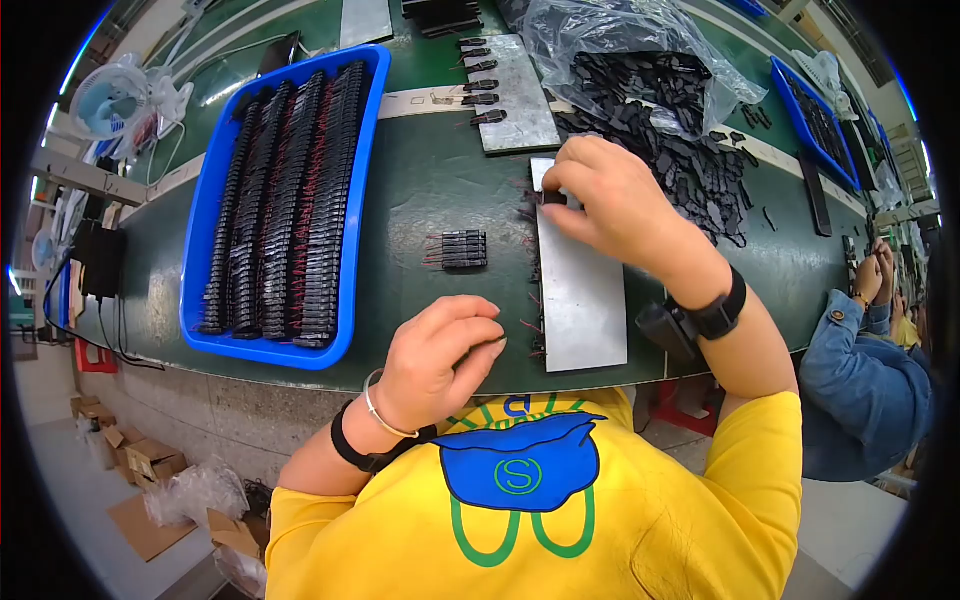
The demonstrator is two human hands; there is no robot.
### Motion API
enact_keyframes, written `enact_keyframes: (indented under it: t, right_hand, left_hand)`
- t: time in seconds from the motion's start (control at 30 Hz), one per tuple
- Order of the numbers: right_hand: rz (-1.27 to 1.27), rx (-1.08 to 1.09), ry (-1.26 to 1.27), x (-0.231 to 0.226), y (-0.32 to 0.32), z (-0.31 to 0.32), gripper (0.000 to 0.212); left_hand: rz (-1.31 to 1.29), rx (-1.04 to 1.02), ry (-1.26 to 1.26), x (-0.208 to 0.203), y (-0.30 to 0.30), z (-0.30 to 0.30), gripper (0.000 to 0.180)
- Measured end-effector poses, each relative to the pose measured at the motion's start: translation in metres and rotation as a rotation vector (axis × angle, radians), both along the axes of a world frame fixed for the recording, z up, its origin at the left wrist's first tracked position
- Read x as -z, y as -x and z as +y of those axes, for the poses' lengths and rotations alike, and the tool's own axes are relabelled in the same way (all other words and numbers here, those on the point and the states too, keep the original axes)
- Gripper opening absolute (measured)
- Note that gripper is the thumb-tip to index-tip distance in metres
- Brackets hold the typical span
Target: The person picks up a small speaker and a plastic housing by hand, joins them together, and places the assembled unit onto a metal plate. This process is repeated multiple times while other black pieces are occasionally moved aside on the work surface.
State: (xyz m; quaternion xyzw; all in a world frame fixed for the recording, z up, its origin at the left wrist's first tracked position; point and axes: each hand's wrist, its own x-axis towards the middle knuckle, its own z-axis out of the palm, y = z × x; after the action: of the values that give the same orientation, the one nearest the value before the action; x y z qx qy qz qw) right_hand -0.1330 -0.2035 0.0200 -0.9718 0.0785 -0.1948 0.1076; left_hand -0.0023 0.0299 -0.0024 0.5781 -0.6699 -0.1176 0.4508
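My right hand (620, 205) is over the far end of a bare metal plate (583, 300), its thumb and forefinger pinching a small black part (550, 198) at the plate's left edge. Several small black pieces with thin red wires (537, 295) line that same edge. Closer to the table's front, my left hand (437, 352) hovers left of the plate with loosely curled fingers; nothing shows in them. Between the blue tray and the plate lies a small row of black parts with red leads (463, 250), side by side on the green table.
A blue tray (372, 110) full of wired black parts stands left. Behind, another metal plate (520, 100) carries several parts. Loose black pieces (690, 170) spill from a clear plastic bag (600, 25). A person in a denim sleeve (860, 340) works at far right.
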Motion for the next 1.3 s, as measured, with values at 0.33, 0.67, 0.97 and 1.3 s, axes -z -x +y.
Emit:
enact_keyframes:
  t: [0.33, 0.67, 0.97, 1.3]
  right_hand:
    - [-0.311, -0.159, -0.186, -0.008, 0.038, 0.09, 0.034]
    - [-0.344, -0.055, -0.273, 0.008, 0.065, 0.107, 0.035]
    - [-0.343, -0.004, -0.428, 0.016, 0.075, 0.11, 0.035]
    - [-0.449, -0.064, -0.418, 0.019, 0.08, 0.108, 0.028]
  left_hand:
    - [1.147, 0.025, -0.456, -0.013, 0.008, -0.009, 0.012]
    - [1.098, 0.006, -0.557, -0.007, 0.023, -0.01, 0.013]
    - [0.174, 0.073, -0.079, -0.01, 0.033, -0.01, 0.02]
    - [0.123, 0.154, -0.039, -0.011, 0.027, -0.012, 0.021]
